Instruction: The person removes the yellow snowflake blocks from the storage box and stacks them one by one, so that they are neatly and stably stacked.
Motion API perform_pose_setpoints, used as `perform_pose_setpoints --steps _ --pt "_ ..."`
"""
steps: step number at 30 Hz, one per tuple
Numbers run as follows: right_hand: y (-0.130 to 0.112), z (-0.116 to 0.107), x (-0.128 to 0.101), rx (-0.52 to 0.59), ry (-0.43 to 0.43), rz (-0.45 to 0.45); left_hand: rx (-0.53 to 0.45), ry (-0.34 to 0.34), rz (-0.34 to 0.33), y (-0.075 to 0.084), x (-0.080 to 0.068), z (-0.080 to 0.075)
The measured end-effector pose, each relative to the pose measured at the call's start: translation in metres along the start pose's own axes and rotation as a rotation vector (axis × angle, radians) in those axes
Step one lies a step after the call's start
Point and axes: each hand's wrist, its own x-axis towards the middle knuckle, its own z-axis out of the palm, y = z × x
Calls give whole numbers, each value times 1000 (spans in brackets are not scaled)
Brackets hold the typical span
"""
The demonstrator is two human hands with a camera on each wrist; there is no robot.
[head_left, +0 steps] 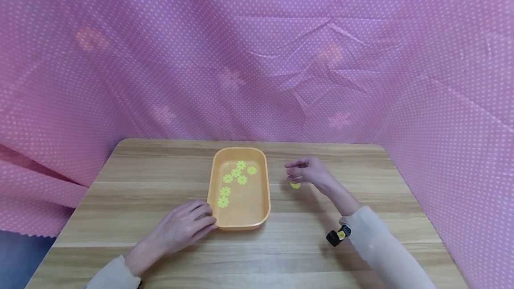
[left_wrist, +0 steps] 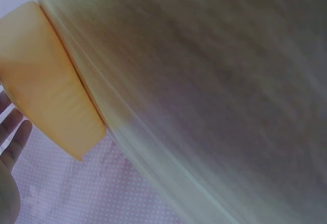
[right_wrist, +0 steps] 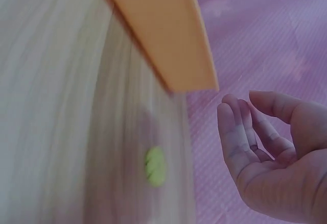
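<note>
A small yellow-green disc (head_left: pixel 295 185) lies on the wooden surface (head_left: pixel 160 177) just right of centre in the head view, right of the orange tray (head_left: pixel 241 224) and just under the right hand (head_left: pixel 309 172). That hand hovers over the disc with its fingers (right_wrist: pixel 237 132) loosely curled and holding nothing; in the right wrist view the disc (right_wrist: pixel 155 166) sits low and centre, apart from the fingers. The tray stands in the middle of the frame with several green flower pieces (head_left: pixel 234 174) in its upper and left part. The left hand (head_left: pixel 182 226) rests at the tray's lower left corner, fingers (head_left: pixel 205 223) straight and touching its rim. Pink dotted cloth (head_left: pixel 257 48) fills the upper frame
</note>
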Motion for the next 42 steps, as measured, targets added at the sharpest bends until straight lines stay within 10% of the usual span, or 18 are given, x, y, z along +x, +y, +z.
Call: perform_pose_setpoints --steps 16,42 --pt "-39 46 2 -16 -68 -22 -4 1 1 0 -1 0" --pt "-35 99 21 -57 -181 -54 -17 -34 -25 2 -4 -2"
